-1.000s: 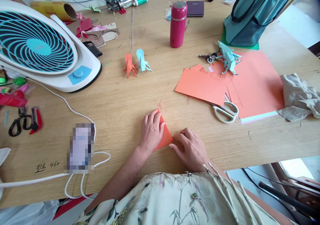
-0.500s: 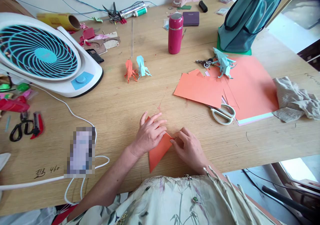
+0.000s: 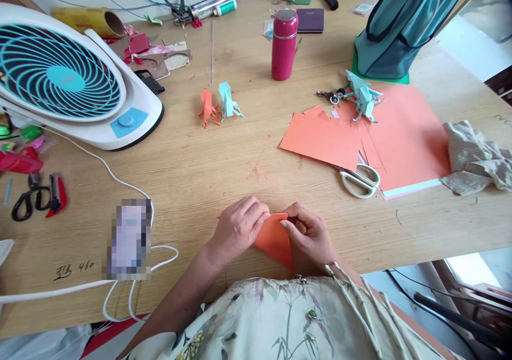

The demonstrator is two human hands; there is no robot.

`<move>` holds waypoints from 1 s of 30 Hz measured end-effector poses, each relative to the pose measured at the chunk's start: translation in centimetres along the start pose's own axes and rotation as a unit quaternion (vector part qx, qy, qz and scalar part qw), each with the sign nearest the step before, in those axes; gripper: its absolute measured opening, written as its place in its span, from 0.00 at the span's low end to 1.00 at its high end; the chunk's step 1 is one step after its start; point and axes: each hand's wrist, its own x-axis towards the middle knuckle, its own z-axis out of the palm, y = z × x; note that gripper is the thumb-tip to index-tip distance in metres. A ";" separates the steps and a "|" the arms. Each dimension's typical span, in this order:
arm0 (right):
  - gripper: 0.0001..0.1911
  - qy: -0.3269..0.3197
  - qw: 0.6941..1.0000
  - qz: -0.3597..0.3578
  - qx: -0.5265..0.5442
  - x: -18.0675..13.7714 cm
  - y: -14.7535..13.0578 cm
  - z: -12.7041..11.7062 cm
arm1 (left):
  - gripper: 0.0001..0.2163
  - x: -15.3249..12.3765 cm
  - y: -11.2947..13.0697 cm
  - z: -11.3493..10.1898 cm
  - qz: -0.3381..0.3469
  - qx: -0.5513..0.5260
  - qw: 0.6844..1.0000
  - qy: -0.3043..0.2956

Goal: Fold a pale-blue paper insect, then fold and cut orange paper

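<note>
A folded piece of orange paper (image 3: 277, 238) is held between my hands near the table's front edge, one pointed corner toward me. My left hand (image 3: 240, 225) grips its upper edge, fingers curled over it and thumb pressed against them. At the upper right corner, my right hand (image 3: 312, 234) pinches the paper between thumb and forefinger. Part of the sheet is hidden behind my left hand, with a small tip showing on its left side. Farther back stand an orange folded-paper figure (image 3: 207, 107) and a light blue folded-paper figure (image 3: 228, 101).
White-handled scissors (image 3: 362, 181) lie partly under orange sheets (image 3: 416, 136) on the right. A blue paper insect (image 3: 363, 97) rests on those sheets. A magenta flask (image 3: 284, 48) stands behind. To the left are a fan (image 3: 140, 112), a phone (image 3: 128, 238) and a white cable (image 3: 120, 183).
The orange paper has turned, its lower point swinging from left to right. My left hand's spread fingers have curled onto its upper edge. The right hand still pinches a corner.
</note>
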 end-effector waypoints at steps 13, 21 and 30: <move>0.06 0.010 0.998 0.009 0.063 -0.1 -0.7 0.2 | 0.04 -0.5 1.3 -0.7 -0.006 -0.022 0.999 0.032; 0.04 0.016 0.997 -0.012 0.080 0.2 -0.8 0.3 | 0.06 -0.3 1.8 -1.3 -0.019 -0.032 0.999 0.034; 0.03 0.027 0.996 -0.015 0.089 0.3 -1.2 0.5 | 0.06 -0.1 2.2 -1.8 -0.018 -0.021 0.999 0.035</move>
